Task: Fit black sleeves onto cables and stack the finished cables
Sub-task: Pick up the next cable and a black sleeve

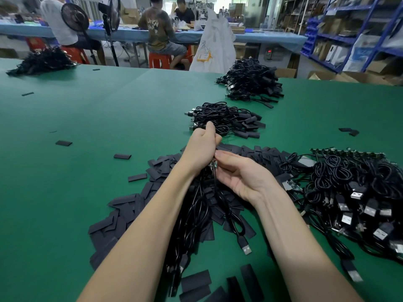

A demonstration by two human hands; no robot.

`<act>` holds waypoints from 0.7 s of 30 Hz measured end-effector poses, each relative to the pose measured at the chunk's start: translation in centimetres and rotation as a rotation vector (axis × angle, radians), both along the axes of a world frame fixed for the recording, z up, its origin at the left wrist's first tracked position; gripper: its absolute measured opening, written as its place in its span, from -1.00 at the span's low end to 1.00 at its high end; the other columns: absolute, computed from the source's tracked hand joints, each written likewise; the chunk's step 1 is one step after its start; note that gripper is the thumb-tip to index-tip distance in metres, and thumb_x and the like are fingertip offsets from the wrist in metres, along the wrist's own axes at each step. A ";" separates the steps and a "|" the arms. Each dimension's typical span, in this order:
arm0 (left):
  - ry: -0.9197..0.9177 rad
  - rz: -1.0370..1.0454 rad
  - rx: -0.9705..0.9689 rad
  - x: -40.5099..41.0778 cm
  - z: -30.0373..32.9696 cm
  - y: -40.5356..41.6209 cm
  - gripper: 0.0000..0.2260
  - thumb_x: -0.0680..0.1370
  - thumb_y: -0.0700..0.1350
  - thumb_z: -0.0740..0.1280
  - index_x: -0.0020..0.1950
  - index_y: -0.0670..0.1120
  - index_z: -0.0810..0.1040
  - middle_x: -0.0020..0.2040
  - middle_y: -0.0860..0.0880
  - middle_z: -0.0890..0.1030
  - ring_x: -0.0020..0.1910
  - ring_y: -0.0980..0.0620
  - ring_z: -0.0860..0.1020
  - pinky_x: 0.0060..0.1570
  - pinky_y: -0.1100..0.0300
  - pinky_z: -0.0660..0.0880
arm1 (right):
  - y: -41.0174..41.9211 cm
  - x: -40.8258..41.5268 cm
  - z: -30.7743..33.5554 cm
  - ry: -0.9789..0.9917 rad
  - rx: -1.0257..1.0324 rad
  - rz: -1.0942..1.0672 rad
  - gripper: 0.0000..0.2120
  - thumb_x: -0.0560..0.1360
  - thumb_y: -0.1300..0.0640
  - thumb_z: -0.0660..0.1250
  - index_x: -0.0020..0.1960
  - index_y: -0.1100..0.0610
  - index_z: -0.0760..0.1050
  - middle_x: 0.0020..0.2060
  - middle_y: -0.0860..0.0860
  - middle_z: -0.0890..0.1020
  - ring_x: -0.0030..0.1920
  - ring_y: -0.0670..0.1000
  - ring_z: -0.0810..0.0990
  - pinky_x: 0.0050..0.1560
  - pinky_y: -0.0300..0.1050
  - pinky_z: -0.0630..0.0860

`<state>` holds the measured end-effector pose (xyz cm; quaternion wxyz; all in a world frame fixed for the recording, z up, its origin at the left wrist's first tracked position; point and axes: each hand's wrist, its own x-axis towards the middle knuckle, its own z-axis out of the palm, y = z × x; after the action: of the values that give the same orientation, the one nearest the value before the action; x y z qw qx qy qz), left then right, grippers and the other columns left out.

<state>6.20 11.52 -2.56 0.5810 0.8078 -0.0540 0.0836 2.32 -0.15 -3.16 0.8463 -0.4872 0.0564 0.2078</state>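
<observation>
- cables heaped in a dark pile sit at the far left edge of the green table, with single black sleeves scattered well apart on the cloth nearer the camera.
- loose sleeves lie spread in a wide flat heap at the middle, under both forearms.
- left hand is raised over that heap, fingers curled tight around a bunch of cables that hangs down to the table, thumb pointing up.
- right hand touches the left, its fingertips pinching a small green board at a cable's end.
- just beyond the hands lies a small stack of sleeved cables, and a bigger stack farther back.
- unsleeved cables with silver plugs are heaped at the right, near the right forearm.
</observation>
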 end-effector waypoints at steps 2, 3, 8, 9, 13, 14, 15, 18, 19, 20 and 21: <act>-0.029 -0.003 0.005 0.2 0.1 0.3 -0.46 0.73 0.03 -0.03 -0.48 0.03 0.08 -0.50 0.08 0.08 -0.46 0.04 0.06 -0.43 0.13 0.05 | 0.0 0.0 0.0 -0.030 -0.002 0.009 -0.77 0.47 0.33 0.43 -0.31 0.15 0.72 -0.35 0.01 0.69 -0.39 -0.14 0.65 -0.32 -0.28 0.60; -0.038 -0.003 0.015 0.3 0.1 0.5 -0.42 0.73 0.07 -0.03 -0.51 0.01 0.08 -0.51 0.09 0.08 -0.48 0.04 0.07 -0.45 0.15 0.05 | -0.1 0.0 0.1 -0.050 -0.003 0.019 -0.84 0.48 0.32 0.43 -0.24 0.17 0.71 -0.33 0.01 0.69 -0.37 -0.13 0.65 -0.30 -0.27 0.61; 0.031 0.097 0.301 1.1 -0.1 2.2 -0.33 0.70 0.22 -0.01 -0.55 -0.08 0.21 -0.59 0.07 0.28 -0.46 -0.04 0.31 -0.32 0.09 0.31 | -1.4 -0.1 0.9 -0.123 -0.158 0.070 -0.95 0.47 0.29 0.46 -0.07 0.22 0.66 -0.23 0.06 0.68 -0.26 -0.07 0.63 -0.25 -0.26 0.63; 0.048 0.155 0.381 1.2 -0.4 2.7 -0.34 0.69 0.23 -0.01 -0.52 -0.09 0.27 -0.53 0.03 0.38 -0.38 -0.09 0.41 -0.22 0.05 0.39 | -2.1 0.0 1.2 -0.128 -0.188 0.067 -0.93 0.45 0.29 0.47 -0.06 0.23 0.68 -0.22 0.06 0.69 -0.26 -0.07 0.63 -0.26 -0.27 0.62; 0.017 0.338 0.674 1.3 -1.4 3.7 -0.37 0.68 0.27 -0.04 -0.39 -0.14 0.35 -0.36 -0.08 0.45 -0.29 -0.16 0.44 -0.20 0.03 0.32 | -4.9 0.1 2.2 -0.140 -0.270 0.045 -0.76 0.28 0.19 0.54 -0.06 0.20 0.69 -0.22 0.04 0.71 -0.27 -0.08 0.67 -0.26 -0.28 0.62; -0.005 0.363 0.731 1.2 -1.5 3.8 -0.37 0.68 0.27 -0.05 -0.40 -0.13 0.34 -0.37 -0.08 0.44 -0.32 -0.15 0.43 -0.22 0.04 0.31 | -5.4 0.2 2.2 -0.142 -0.293 0.032 -0.75 0.27 0.18 0.55 -0.07 0.19 0.69 -0.23 0.04 0.71 -0.27 -0.07 0.66 -0.26 -0.26 0.63; -0.024 0.377 0.779 1.2 -1.7 3.7 -0.37 0.68 0.27 -0.04 -0.41 -0.13 0.33 -0.38 -0.08 0.44 -0.35 -0.14 0.42 -0.25 0.05 0.32 | -5.7 0.2 2.1 -0.143 -0.317 0.016 -0.77 0.28 0.18 0.56 -0.08 0.18 0.68 -0.24 0.03 0.71 -0.27 -0.07 0.66 -0.26 -0.25 0.63; -0.074 0.394 0.901 1.0 -1.7 3.7 -0.38 0.68 0.25 -0.01 -0.43 -0.09 0.37 -0.41 -0.07 0.45 -0.39 -0.13 0.44 -0.29 0.10 0.32 | -6.0 0.3 1.8 -0.155 -0.411 -0.031 -0.91 0.41 0.20 0.55 -0.10 0.13 0.68 -0.25 0.01 0.72 -0.30 -0.08 0.68 -0.31 -0.27 0.62; -0.096 0.409 0.923 0.9 -1.5 3.6 -0.39 0.69 0.24 0.01 -0.42 -0.09 0.41 -0.42 -0.06 0.45 -0.38 -0.14 0.46 -0.31 0.12 0.30 | -6.1 0.3 1.7 -0.165 -0.450 -0.044 -0.93 0.43 0.18 0.55 -0.11 0.10 0.68 -0.25 0.00 0.72 -0.30 -0.08 0.68 -0.33 -0.28 0.61; -0.124 0.428 0.929 0.8 -1.2 3.5 -0.41 0.68 0.23 0.04 -0.39 -0.10 0.45 -0.42 -0.05 0.45 -0.37 -0.14 0.46 -0.33 0.13 0.27 | -6.1 0.3 1.6 -0.178 -0.487 -0.055 -0.94 0.43 0.17 0.55 -0.13 0.08 0.69 -0.26 -0.01 0.72 -0.30 -0.08 0.67 -0.35 -0.30 0.60; -0.158 0.443 0.912 0.7 -0.8 3.2 -0.44 0.68 0.21 0.08 -0.36 -0.10 0.49 -0.42 -0.04 0.46 -0.36 -0.14 0.47 -0.36 0.15 0.23 | -6.1 0.4 1.5 -0.192 -0.512 -0.070 -0.94 0.44 0.15 0.56 -0.14 0.07 0.69 -0.27 -0.01 0.71 -0.31 -0.09 0.67 -0.36 -0.31 0.58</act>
<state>6.95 14.76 -3.39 0.1318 0.9625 0.0437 0.2332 2.72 -6.26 -1.67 0.7036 -0.7006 0.0435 0.1105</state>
